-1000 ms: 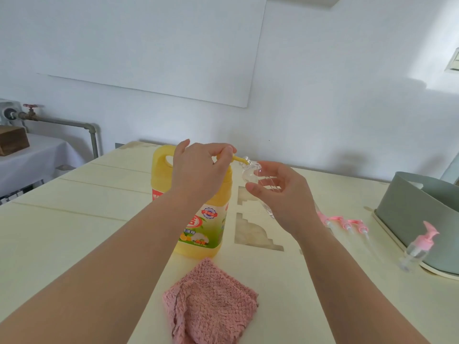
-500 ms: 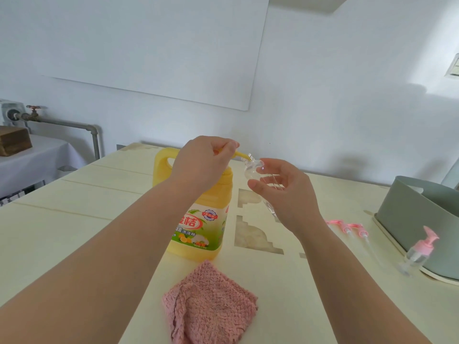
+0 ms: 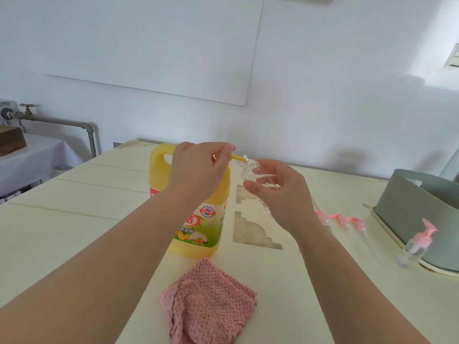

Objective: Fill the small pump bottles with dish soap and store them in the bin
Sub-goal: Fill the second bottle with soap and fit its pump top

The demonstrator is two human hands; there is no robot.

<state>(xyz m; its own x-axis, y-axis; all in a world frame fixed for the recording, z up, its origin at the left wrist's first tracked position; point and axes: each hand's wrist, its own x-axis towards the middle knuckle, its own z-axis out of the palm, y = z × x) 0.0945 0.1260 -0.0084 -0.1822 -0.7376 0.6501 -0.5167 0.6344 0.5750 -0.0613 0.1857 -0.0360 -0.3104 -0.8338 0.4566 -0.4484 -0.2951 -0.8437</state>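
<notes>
Two grips are working over the surface [image 3: 74,232]. The left grip [image 3: 198,167] is pinching the yellow nozzle [image 3: 239,158] above the jug [image 3: 198,219]. The right grip [image 3: 280,194] is curling round a clear bottle [image 3: 248,171] in the air, its long axis tilting, mouth pointing up-left at the nozzle tip. The bin [image 3: 409,207] is standing far right, a capped bottle [image 3: 417,244] just beside it.

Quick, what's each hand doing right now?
Left hand: pinching the yellow spout on the soap jug.
Right hand: holding a small clear bottle, its mouth at the spout.
</notes>
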